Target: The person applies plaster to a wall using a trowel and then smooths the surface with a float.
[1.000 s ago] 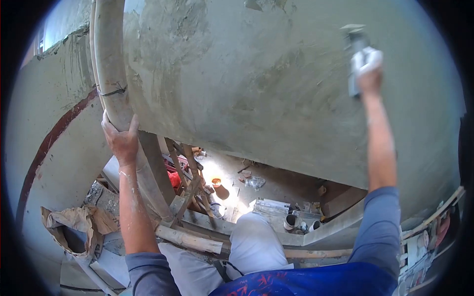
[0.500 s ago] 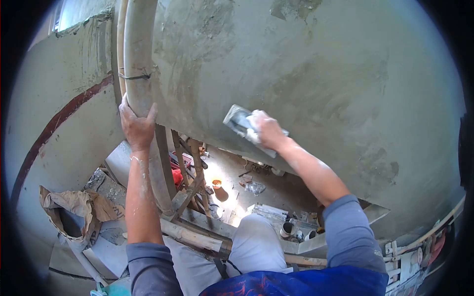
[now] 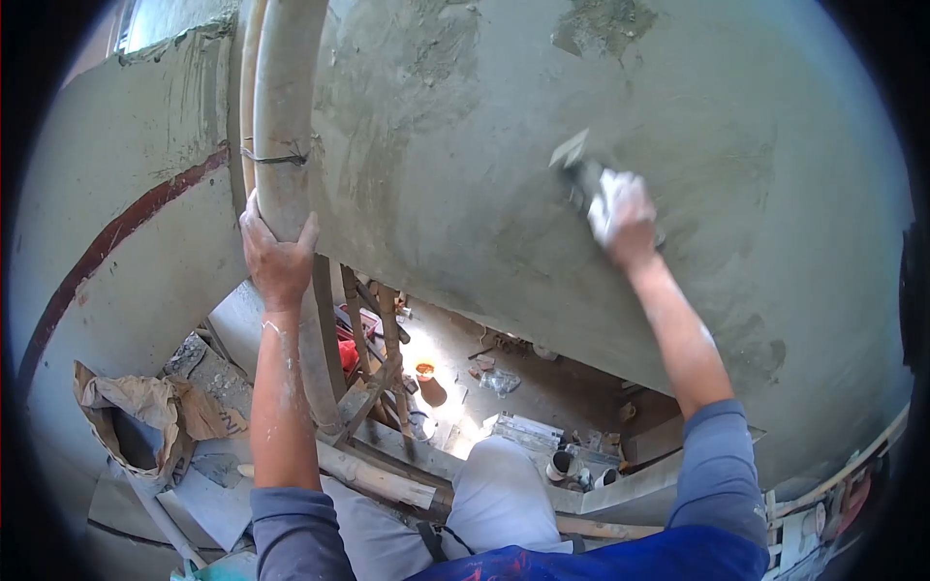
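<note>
My left hand [image 3: 278,254] is wrapped round a thick, pale upright pole [image 3: 288,107], just below a dark wire tie [image 3: 278,158]. A thinner pole [image 3: 248,92] runs close alongside it. With my right hand [image 3: 628,215], dusted white, I grip a plastering trowel [image 3: 573,163] by its handle. The trowel is tilted and slightly blurred, and its blade overlaps the grey plastered wall [image 3: 465,194] in this view. My fingers hide most of the handle. Rougher, darker patches mark the plaster near the top.
An open paper sack [image 3: 145,426] stands at the lower left. Below me, a gap shows a floor with an orange bucket [image 3: 424,371] and scattered rubble. Wooden poles [image 3: 387,320] and a log [image 3: 378,474] frame the gap. A dark red stripe [image 3: 116,228] crosses the left wall.
My right hand has moved up and to the right across the wall with the trowel, which is now turned more upright. My left hand keeps its grip on the pole.
</note>
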Motion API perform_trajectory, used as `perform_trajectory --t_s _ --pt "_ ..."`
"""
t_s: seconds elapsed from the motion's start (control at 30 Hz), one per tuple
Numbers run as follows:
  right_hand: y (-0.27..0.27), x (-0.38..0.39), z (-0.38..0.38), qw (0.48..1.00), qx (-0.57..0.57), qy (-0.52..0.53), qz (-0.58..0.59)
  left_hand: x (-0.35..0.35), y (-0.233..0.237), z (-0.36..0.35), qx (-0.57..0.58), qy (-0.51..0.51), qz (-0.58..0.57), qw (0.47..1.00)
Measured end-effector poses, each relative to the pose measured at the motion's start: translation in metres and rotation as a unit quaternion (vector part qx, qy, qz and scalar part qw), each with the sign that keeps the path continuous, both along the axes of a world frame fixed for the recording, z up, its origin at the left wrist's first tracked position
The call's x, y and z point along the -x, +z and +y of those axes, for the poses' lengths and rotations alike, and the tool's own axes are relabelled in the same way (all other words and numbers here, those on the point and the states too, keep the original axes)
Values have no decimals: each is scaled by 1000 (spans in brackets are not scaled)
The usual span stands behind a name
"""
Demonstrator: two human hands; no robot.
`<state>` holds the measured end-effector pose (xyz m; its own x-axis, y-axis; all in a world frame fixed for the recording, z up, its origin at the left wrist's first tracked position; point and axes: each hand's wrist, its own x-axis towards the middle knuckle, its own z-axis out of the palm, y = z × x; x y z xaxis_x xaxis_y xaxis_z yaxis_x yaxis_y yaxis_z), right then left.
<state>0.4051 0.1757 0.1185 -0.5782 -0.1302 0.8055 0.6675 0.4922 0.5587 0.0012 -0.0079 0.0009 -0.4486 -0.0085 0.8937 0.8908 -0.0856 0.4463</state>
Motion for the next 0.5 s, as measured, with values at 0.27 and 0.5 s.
perform_trajectory --t_s 0.27,0.5 --pt "-57 6 31 986 0 46 -157 0 0 -1 7 -24 -12 1000" --pt "-3 87 19 999 35 -18 37 -3 1 -1 11 -46 -47 998"
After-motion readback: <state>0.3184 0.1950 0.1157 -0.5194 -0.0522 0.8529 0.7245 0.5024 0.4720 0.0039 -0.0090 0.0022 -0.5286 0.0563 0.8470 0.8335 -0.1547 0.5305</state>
